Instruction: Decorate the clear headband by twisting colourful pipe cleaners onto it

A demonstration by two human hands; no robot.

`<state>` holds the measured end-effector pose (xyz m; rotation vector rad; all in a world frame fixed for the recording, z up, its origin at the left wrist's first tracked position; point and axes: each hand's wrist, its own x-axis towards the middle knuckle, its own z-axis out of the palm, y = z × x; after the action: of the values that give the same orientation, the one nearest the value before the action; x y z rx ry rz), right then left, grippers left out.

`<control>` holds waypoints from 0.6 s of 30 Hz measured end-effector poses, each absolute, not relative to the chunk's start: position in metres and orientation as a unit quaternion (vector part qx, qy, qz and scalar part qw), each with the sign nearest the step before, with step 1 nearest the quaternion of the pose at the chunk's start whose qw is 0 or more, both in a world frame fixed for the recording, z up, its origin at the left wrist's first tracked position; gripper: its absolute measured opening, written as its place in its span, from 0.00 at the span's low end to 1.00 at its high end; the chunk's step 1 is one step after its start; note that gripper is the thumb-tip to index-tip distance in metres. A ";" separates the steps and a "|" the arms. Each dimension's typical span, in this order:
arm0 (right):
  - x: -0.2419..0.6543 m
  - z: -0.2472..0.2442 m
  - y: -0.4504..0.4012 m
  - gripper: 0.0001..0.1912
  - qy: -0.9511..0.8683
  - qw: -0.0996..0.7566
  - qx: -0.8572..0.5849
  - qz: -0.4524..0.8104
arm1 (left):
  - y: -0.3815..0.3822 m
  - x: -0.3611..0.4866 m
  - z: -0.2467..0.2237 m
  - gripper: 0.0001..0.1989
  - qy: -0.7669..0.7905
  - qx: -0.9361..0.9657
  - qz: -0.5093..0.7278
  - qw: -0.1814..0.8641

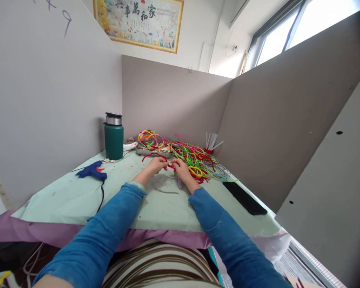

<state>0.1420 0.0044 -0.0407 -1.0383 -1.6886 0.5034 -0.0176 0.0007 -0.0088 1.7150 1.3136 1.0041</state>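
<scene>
One left hand (pixel 159 164) and one right hand (pixel 180 166), close together, pinch one red fuzzy stem (pixel 153 154) over one green-covered table (pixel 168 214), beyond one blue glue gun (pixel 93 171) and near one teal bottle (pixel 114 141).

In front of the pile of fuzzy wires (pixel 195 154), there is room to pass over the tablecloth (pixel 168 218) between the blue sleeves (pixel 117 216), above a thin grey wire (pixel 168 192). Left of the pile stand the tray (pixel 151 153) and, farther left, a tall bottle (pixel 114 142). The back panel (pixel 174 100) closes off the space behind the pile; the side panel (pixel 288 120) rises to its right.
</scene>
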 end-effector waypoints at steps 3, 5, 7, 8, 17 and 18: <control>0.139 -0.041 0.002 0.11 -0.734 0.485 -0.423 0.216 | -0.001 -0.018 -0.008 0.16 0.520 0.670 0.392 0.357; 0.138 -0.043 0.002 0.11 -0.754 0.468 -0.422 0.185 | -0.001 -0.017 -0.007 0.15 0.524 0.676 0.388 0.344; 0.139 -0.044 0.004 0.10 -0.756 0.465 -0.431 0.163 | 0.000 -0.016 -0.007 0.14 0.532 0.687 0.381 0.315; 0.140 -0.045 0.005 0.10 -0.751 0.467 -0.438 0.160 | 0.001 -0.016 -0.007 0.13 0.537 0.693 0.379 0.296; 0.145 -0.049 0.016 0.10 -0.704 0.498 -0.469 0.188 | 0.003 -0.015 -0.010 0.10 0.462 0.799 0.383 0.023; 0.145 -0.049 0.017 0.11 -0.703 0.499 -0.470 0.190 | 0.003 -0.015 -0.010 0.12 0.454 0.808 0.375 0.012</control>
<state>0.1446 0.0169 -0.0494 -1.1359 -1.7008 0.4588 -0.0151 0.0028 -0.0102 2.5199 1.4171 1.1692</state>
